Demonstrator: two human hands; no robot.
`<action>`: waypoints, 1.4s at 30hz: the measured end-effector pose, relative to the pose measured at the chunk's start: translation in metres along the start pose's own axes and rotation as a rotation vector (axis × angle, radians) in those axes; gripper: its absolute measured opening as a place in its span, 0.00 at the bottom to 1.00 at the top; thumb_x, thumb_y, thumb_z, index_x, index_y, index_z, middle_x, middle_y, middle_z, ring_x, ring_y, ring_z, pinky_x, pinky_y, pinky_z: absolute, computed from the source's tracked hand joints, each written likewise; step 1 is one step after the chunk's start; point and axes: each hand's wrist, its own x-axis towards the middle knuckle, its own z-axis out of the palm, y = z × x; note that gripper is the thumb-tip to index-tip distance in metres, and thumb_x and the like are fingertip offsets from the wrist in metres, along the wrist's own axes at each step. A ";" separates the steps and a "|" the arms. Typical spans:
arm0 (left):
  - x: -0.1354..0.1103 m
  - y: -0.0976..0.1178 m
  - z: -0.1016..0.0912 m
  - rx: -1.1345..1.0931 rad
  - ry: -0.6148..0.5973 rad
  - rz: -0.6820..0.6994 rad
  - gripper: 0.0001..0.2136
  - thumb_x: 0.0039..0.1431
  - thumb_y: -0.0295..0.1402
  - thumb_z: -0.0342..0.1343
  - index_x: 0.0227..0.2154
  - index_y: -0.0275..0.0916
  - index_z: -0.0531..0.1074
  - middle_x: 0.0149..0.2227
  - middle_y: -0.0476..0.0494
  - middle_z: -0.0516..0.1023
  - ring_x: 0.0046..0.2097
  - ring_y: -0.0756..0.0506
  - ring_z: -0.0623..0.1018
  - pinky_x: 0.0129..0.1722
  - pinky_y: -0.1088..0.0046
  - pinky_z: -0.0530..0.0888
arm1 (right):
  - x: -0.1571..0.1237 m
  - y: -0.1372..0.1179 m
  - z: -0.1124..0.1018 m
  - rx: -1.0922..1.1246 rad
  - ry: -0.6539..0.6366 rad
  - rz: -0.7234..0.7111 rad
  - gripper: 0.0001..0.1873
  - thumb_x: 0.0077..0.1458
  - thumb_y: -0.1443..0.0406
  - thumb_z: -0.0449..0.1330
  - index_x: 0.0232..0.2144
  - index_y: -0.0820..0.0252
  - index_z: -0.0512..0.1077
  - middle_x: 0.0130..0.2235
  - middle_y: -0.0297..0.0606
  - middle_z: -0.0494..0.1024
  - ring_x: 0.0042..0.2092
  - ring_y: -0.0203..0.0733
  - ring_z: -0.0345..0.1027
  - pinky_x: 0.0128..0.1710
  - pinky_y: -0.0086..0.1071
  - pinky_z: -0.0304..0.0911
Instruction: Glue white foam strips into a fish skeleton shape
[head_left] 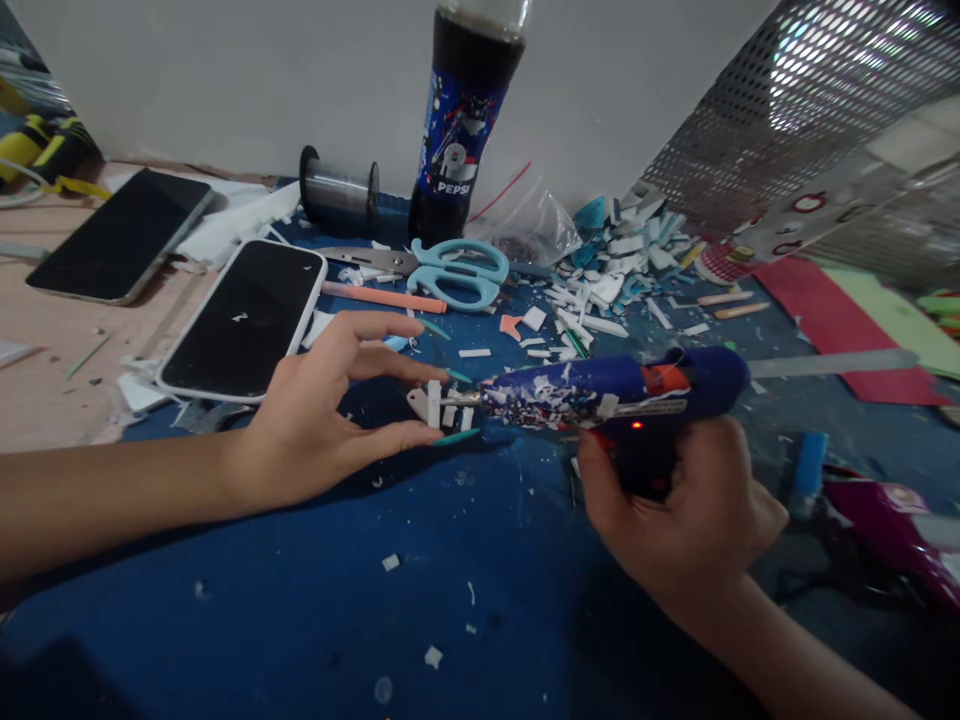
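Note:
My right hand (682, 500) is wrapped round the handle of a blue glue gun (570, 385), its barrel spattered with white bits and a red light glowing on its side. A translucent glue stick (832, 364) juts from its back end. The metal nozzle points left and reaches a small white assembly (434, 404) of strips and blocks. My left hand (337, 390) pinches that assembly between the thumb and a finger, the other fingers curved above it. Long teal nails show on this hand. Whether the nozzle touches the piece I cannot tell.
Behind lie light-blue scissors (461, 273), an orange pen (384, 297), a wire spool (339, 195) and a Pepsi bottle (466, 125). Two phones (244, 318) rest at left. Offcuts (615, 270) are heaped at the back; a purple tool (885, 520) lies right.

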 end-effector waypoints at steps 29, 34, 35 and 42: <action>-0.002 -0.007 0.004 0.038 0.121 0.077 0.22 0.56 0.40 0.63 0.51 0.42 0.63 0.42 0.46 0.81 0.43 0.41 0.83 0.37 0.69 0.84 | 0.006 0.012 -0.003 -0.150 0.092 -0.191 0.18 0.54 0.65 0.62 0.45 0.62 0.64 0.26 0.40 0.73 0.24 0.45 0.70 0.20 0.33 0.53; 0.001 -0.007 0.002 0.089 0.135 0.006 0.21 0.60 0.44 0.58 0.52 0.42 0.62 0.44 0.45 0.81 0.48 0.42 0.81 0.52 0.63 0.80 | 0.034 0.038 -0.009 -0.272 -0.130 0.303 0.20 0.55 0.52 0.56 0.42 0.62 0.64 0.29 0.49 0.71 0.28 0.54 0.68 0.25 0.38 0.54; 0.001 -0.007 0.002 0.095 0.131 0.002 0.21 0.61 0.44 0.57 0.53 0.41 0.62 0.44 0.45 0.82 0.48 0.42 0.81 0.53 0.62 0.79 | 0.041 0.045 -0.010 -0.264 -0.234 0.369 0.20 0.61 0.53 0.48 0.45 0.63 0.63 0.31 0.54 0.71 0.32 0.56 0.69 0.27 0.40 0.55; 0.002 -0.006 0.002 0.112 0.097 0.062 0.20 0.61 0.46 0.55 0.52 0.44 0.62 0.50 0.44 0.78 0.47 0.41 0.82 0.38 0.67 0.84 | 0.059 0.090 0.019 -0.208 -0.673 0.507 0.24 0.59 0.58 0.44 0.36 0.74 0.70 0.32 0.69 0.72 0.41 0.74 0.71 0.37 0.55 0.60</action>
